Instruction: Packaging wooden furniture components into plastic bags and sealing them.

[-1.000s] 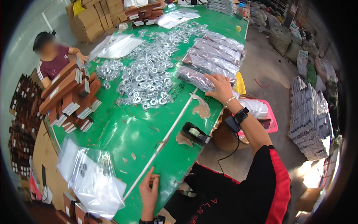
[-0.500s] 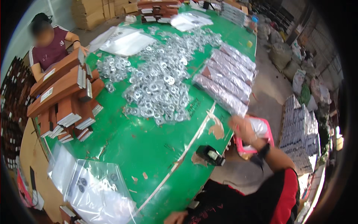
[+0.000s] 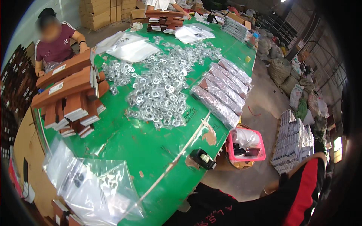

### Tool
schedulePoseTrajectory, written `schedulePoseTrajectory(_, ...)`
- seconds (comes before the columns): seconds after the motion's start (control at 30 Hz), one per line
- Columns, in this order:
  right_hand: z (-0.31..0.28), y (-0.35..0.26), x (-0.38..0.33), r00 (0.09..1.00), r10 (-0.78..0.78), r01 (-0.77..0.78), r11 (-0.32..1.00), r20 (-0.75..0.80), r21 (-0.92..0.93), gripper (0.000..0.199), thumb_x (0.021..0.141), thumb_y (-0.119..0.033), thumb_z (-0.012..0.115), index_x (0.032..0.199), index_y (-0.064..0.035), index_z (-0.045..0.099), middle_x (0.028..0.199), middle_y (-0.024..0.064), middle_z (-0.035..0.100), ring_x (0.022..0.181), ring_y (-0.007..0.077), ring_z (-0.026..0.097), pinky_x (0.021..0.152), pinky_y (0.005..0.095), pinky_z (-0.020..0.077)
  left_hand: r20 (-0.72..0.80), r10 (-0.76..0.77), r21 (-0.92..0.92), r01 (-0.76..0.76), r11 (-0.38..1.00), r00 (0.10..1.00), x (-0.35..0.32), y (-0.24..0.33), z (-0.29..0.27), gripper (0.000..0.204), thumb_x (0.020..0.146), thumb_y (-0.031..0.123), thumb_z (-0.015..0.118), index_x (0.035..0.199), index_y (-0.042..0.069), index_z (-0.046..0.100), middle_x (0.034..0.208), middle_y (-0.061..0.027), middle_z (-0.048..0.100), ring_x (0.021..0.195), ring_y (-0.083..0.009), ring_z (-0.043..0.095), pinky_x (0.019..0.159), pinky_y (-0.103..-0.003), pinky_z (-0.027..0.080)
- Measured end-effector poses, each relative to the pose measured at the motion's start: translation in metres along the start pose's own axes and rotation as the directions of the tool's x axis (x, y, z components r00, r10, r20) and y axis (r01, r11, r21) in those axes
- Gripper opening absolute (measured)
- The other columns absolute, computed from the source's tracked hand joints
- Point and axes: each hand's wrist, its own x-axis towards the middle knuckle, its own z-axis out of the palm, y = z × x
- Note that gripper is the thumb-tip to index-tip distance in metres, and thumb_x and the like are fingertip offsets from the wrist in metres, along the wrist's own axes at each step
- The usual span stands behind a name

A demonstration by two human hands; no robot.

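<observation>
Looking down over the green-topped table (image 3: 151,147), I cannot see my left hand at all, and my right forearm (image 3: 302,163) is folded back at four o'clock, beyond the table's edge. What looks like my right hand (image 3: 270,187) is a small patch of skin beside my black-and-red sleeve (image 3: 301,196) — whether its fingers are spread or closed on something, I cannot tell. The row of long bundles in shiny clear plastic (image 3: 221,91) lies side by side at two o'clock, with no hand on it; I judge that to be the finished part. Plenty seems left: a crisscross stack of reddish-brown bars (image 3: 68,92) at nine to ten o'clock, bare of wrapping, and a broad heap of small clear pouches with silvery rings (image 3: 162,94) at eleven. Flat clear plastic bags (image 3: 94,188), apparently unfilled, lie at eight o'clock. A black tape dispenser (image 3: 202,159) sits at five o'clock — untouched.
</observation>
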Motion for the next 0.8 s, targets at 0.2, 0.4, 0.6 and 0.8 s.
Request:
schedulePoseTrajectory(0.2,-0.126,-0.116,0.141,0.884,-0.118,0.027,0.979,0.453,0.201,0.024,0.091,-0.027,0.062,0.091,-0.0032,0.066,0.078,0.0077,0.066,0.071,0.0199,0.062,0.067,0.0358,0.0503,0.050,0.011,0.157,-0.018,0.987,0.999,0.011,-0.104,0.003,0.040,0.097,0.034,0.060,0.124,0.005,0.062,0.120,-0.0182,0.066,0.102,-0.0274,0.066,0.090,-0.038,0.052)
schedulePoseTrajectory(0.4,-0.110,-0.160,0.179,0.738,-0.194,0.098,0.979,0.646,0.181,0.025,0.099,-0.025,0.058,0.099,-0.0004,0.064,0.082,0.0053,0.066,0.077,0.0131,0.061,0.070,0.0318,0.0514,-0.046,-0.211,0.179,0.216,0.960,0.976,-0.139,-0.168,0.112,0.045,0.097,0.040,0.059,0.127,0.006,0.062,0.120,-0.0171,0.067,0.102,-0.0269,0.067,0.090,-0.037,0.053)
schedulePoseTrajectory(0.6,-0.075,-0.192,0.242,0.918,-0.395,0.374,0.823,-0.043,0.427,0.021,0.100,-0.016,0.058,0.113,-0.0015,0.065,0.090,0.0021,0.067,0.084,0.0088,0.064,0.076,0.0250,0.0529,-0.318,-0.609,-0.131,0.602,0.788,0.727,-0.363,-0.073,0.407,0.050,0.097,0.045,0.059,0.130,0.007,0.062,0.121,-0.0161,0.069,0.103,-0.0265,0.069,0.091,-0.037,0.054)
schedulePoseTrajectory(0.8,-0.053,-0.238,0.323,0.822,-0.514,0.535,0.845,-0.246,0.024,0.015,0.096,-0.013,0.061,0.103,-0.0021,0.068,0.087,0.0039,0.067,0.078,0.0114,0.064,0.069,0.0272,0.0509,-0.927,-0.342,-0.321,0.147,0.936,0.155,-0.302,0.108,0.165,0.040,0.096,0.016,0.066,0.133,0.003,0.058,0.111,-0.0032,0.068,0.100,-0.0109,0.061,0.088,-0.027,0.050)
